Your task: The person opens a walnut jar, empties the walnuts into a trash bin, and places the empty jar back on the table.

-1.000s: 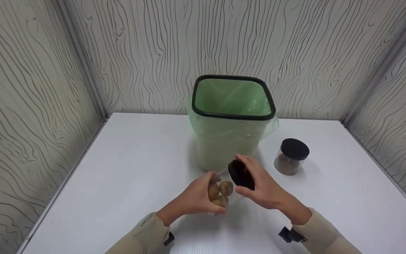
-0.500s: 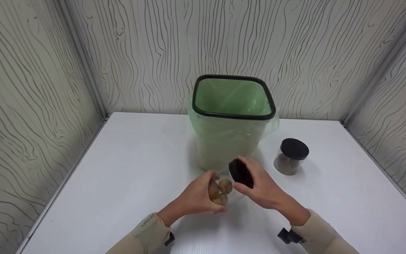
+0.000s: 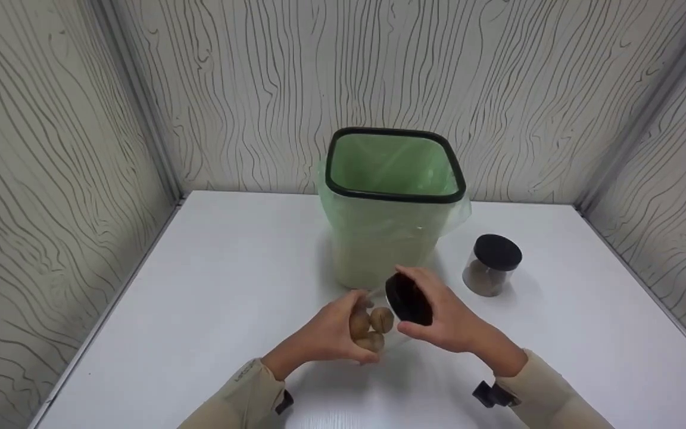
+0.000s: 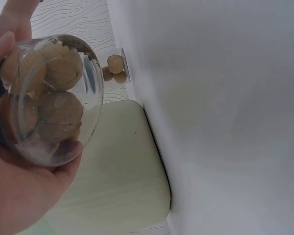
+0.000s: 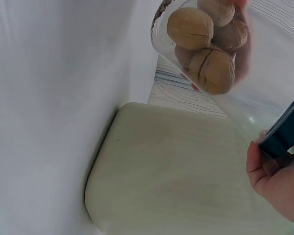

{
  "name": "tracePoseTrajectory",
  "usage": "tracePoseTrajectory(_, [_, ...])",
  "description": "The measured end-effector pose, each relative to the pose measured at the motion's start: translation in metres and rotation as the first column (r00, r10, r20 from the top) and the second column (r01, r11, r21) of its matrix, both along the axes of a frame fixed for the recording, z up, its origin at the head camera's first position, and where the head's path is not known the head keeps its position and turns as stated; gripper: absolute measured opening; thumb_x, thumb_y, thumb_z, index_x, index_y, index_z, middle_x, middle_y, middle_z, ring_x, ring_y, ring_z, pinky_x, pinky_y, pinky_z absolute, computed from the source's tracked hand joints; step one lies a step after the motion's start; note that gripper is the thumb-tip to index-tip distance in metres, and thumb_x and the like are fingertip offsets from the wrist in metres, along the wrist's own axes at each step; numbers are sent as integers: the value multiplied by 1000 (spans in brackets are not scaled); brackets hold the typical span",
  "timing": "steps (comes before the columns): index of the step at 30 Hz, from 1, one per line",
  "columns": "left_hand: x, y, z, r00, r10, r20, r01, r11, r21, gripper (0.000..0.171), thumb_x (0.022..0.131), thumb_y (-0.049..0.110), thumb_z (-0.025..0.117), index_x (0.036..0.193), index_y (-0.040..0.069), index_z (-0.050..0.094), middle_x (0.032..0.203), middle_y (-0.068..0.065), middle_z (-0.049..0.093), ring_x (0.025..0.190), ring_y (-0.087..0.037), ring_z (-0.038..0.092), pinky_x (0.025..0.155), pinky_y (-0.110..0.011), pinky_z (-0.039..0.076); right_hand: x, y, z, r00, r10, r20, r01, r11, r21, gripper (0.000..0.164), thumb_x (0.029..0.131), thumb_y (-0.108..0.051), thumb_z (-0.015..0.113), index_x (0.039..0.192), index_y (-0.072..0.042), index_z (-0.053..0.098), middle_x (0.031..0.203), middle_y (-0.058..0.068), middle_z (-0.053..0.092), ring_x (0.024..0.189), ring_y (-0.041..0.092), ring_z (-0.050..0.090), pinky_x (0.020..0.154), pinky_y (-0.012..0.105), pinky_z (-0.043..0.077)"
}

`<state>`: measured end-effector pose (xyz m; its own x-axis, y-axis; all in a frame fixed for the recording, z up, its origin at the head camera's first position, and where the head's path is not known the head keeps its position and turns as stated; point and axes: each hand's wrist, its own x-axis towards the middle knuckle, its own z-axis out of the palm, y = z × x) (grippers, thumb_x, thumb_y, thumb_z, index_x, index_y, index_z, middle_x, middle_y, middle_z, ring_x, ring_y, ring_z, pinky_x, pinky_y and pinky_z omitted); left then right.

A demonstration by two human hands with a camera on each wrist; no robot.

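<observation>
Held between the hands is a clear jar (image 5: 264, 58), tilted over on its side above the table, with several walnuts (image 3: 382, 320) inside. My left hand (image 3: 331, 330) grips the jar around its base end, where the walnuts lie. My right hand (image 3: 449, 316) holds the black lid (image 3: 405, 298) at the other end, thumb and fingers curled about its rim. In the right wrist view the lid (image 5: 284, 132) sits against the jar's mouth; whether it is threaded on I cannot tell. The left wrist view shows the jar's round base and dark crumbs inside.
A pale bin (image 3: 379, 244) with a black rim and a green liner bag stands just behind the hands. To its right, another clear jar (image 3: 487, 279) with a black lid holds several walnuts. Wood-patterned panels (image 3: 259, 89) enclose the white table (image 3: 212, 286).
Both hands stay almost in place around the jar. The right hand and lid shift slightly, and the walnuts move a little inside.
</observation>
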<state>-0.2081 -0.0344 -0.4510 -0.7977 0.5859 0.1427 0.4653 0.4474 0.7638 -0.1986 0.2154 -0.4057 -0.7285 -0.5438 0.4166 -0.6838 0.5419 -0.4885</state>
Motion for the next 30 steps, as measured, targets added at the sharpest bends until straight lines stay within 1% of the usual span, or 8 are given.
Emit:
tracePoseTrajectory(5, [0, -1, 2, 1000, -12, 11, 12, 1000, -3, 91, 64, 45, 88, 138, 16, 42, 131, 0, 58, 107, -8, 56, 92, -24, 48, -4, 3, 0, 997, 73, 13, -73, 997, -20, 82, 79, -33, 77, 147, -9, 38, 137, 7, 48, 114, 10, 47, 93, 34, 48])
tracePoseTrajectory(8, [0, -2, 3, 1000, -21, 13, 21, 1000, -2, 89, 65, 45, 88, 137, 17, 43, 131, 0, 58, 107, -8, 57, 92, -24, 48, -6, 5, 0, 994, 112, 16, -111, 993, -31, 84, 79, -34, 78, 148, -10, 37, 138, 12, 48, 117, 10, 46, 97, 32, 46])
tracePoseTrajectory(11, [1, -3, 4, 999, -29, 15, 29, 1000, 1, 88, 65, 45, 88, 136, 18, 43, 131, 0, 58, 108, -7, 57, 92, -24, 48, -7, 7, 1, 989, 151, -4, -151, 988, -28, 84, 79, -35, 78, 148, -9, 37, 138, 16, 47, 121, 11, 46, 100, 29, 43])
tracePoseTrajectory(17, [0, -4, 5, 999, -43, 23, 43, 999, -5, 87, 65, 44, 88, 135, 19, 44, 130, 0, 58, 106, -7, 56, 91, -23, 48, -7, 8, 2, 979, 202, 4, -202, 979, -27, 87, 77, -31, 80, 149, -11, 35, 142, 8, 44, 126, 12, 44, 106, 23, 38])
tracePoseTrajectory(22, [-1, -5, 6, 998, -46, 42, 46, 999, -8, 90, 65, 43, 88, 138, 18, 42, 134, -4, 58, 109, -8, 56, 92, -24, 48, -6, 9, 3, 979, 202, 10, -202, 979, -2, 89, 78, -30, 79, 151, -13, 32, 146, 6, 41, 131, 12, 41, 108, 25, 38])
tracePoseTrajectory(26, [-1, -4, 5, 999, -41, 31, 42, 999, -10, 89, 65, 42, 88, 138, 17, 42, 133, -1, 58, 107, -8, 57, 91, -23, 49, -6, 8, 3, 981, 191, 9, -191, 982, 4, 90, 78, -31, 79, 152, -13, 31, 148, 7, 39, 133, 13, 40, 108, 26, 38])
tracePoseTrajectory(28, [0, -4, 4, 1000, -27, 15, 27, 999, -19, 88, 65, 42, 87, 137, 16, 43, 131, 0, 58, 105, -7, 57, 90, -23, 49, -5, 5, 2, 988, 155, 5, -155, 988, -4, 91, 78, -32, 79, 152, -12, 31, 148, 8, 39, 132, 13, 42, 107, 27, 40])
tracePoseTrajectory(30, [0, -2, 4, 1000, -3, 2, 3, 1000, -30, 88, 65, 44, 86, 137, 16, 44, 130, 1, 58, 104, -7, 57, 89, -23, 49, -3, 2, 1, 995, 98, -13, -98, 995, -11, 89, 78, -32, 79, 151, -11, 33, 147, 9, 40, 130, 15, 44, 103, 33, 44])
